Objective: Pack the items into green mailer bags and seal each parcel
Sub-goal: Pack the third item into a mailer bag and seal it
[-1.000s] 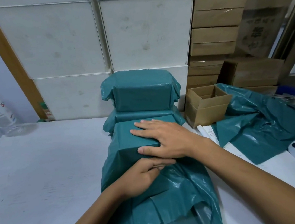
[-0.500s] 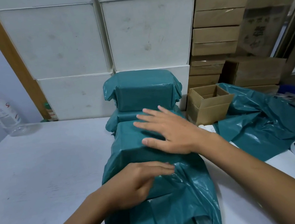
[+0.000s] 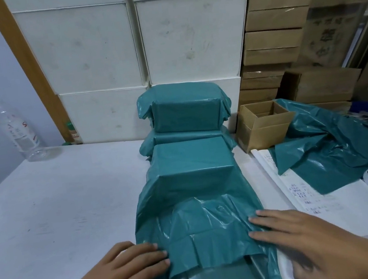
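Mailer bag (image 3: 197, 206): mid-table, boxy item inside, loose mouth facing me
Left hand (image 3: 124, 270): fingers flat on its left edge
Right hand (image 3: 304, 235): fingers flat on its right edge
Behind: sealed parcels (image 3: 184, 114) stacked
Right: cardboard box (image 3: 264, 125), spare bags (image 3: 330, 143)

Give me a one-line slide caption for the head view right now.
Both hands, left and right, press flat on the loose open end of a green plastic mailer bag holding a boxy item on the white table.

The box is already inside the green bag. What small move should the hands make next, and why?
Probably fold the loose open end over toward the boxed part. The mailer bag is taut over the box, but its near end lies slack and unsealed. The left hand and right hand rest flat on that end's two sides, placed to start the fold.
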The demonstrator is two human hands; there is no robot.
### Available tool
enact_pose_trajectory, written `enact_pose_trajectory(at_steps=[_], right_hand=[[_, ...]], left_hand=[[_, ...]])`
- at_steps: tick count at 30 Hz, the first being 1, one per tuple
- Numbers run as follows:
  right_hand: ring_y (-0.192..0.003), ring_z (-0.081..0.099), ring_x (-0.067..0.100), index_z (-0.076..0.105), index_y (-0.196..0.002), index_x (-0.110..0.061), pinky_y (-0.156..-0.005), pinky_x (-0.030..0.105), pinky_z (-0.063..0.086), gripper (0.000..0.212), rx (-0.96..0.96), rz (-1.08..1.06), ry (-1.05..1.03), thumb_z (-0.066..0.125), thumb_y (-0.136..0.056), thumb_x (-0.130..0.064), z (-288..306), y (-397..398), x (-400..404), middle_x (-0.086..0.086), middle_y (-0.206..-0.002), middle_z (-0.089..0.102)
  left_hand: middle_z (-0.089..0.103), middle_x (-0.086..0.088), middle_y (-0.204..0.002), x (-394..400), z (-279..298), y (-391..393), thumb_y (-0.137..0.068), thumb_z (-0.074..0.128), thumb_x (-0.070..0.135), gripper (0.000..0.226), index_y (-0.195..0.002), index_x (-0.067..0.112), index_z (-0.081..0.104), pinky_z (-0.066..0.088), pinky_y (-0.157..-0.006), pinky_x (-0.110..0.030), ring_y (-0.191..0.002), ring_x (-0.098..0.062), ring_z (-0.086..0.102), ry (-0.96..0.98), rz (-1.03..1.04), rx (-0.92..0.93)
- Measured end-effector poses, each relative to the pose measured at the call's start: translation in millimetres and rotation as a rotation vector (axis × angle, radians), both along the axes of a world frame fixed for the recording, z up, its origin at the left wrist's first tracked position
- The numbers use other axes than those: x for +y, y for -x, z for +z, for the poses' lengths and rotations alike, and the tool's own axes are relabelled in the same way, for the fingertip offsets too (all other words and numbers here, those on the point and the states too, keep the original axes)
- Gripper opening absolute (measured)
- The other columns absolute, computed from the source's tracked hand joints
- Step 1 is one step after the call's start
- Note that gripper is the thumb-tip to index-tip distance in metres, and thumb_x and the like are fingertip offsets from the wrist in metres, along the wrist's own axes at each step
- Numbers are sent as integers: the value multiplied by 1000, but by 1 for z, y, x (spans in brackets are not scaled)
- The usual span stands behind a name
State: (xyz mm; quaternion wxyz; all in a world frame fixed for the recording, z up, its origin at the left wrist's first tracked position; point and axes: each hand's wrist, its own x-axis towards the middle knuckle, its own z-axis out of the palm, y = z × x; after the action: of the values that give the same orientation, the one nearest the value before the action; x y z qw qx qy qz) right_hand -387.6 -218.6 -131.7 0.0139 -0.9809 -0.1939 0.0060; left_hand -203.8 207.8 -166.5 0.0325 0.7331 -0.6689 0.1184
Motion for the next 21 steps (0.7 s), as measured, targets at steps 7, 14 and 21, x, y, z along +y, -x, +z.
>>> enact_pose_trajectory(at_steps=[7, 14, 21], right_hand=[[-145, 49, 6, 57, -150, -39, -118, 31, 30, 53, -172, 79, -42, 55, -102, -61, -23, -3, 12, -17, -149, 60], [-136, 54, 15, 64, -147, -30, -109, 39, 40, 48, -471, 108, -62, 32, -114, -44, -40, -8, 36, -6, -145, 67], [-113, 63, 7, 68, -122, -36, -95, 32, 46, 21, -480, -48, -608, 64, -101, -31, -14, -32, 44, -22, -116, 68]], left_hand=[[61, 18, -139, -13, 6, 5, -113, 48, 27, 27, -134, 31, 64, 50, -101, -23, -128, 1, 59, 104, -32, 230], [77, 8, -113, -28, 20, 14, -96, 73, 12, 27, -115, 32, 72, 59, -78, -25, -100, -15, 77, 618, 237, 665], [79, 0, -99, -48, 51, -6, -95, 65, 45, 21, -112, 36, 74, 63, -76, -33, -88, -21, 76, 788, 356, 886]])
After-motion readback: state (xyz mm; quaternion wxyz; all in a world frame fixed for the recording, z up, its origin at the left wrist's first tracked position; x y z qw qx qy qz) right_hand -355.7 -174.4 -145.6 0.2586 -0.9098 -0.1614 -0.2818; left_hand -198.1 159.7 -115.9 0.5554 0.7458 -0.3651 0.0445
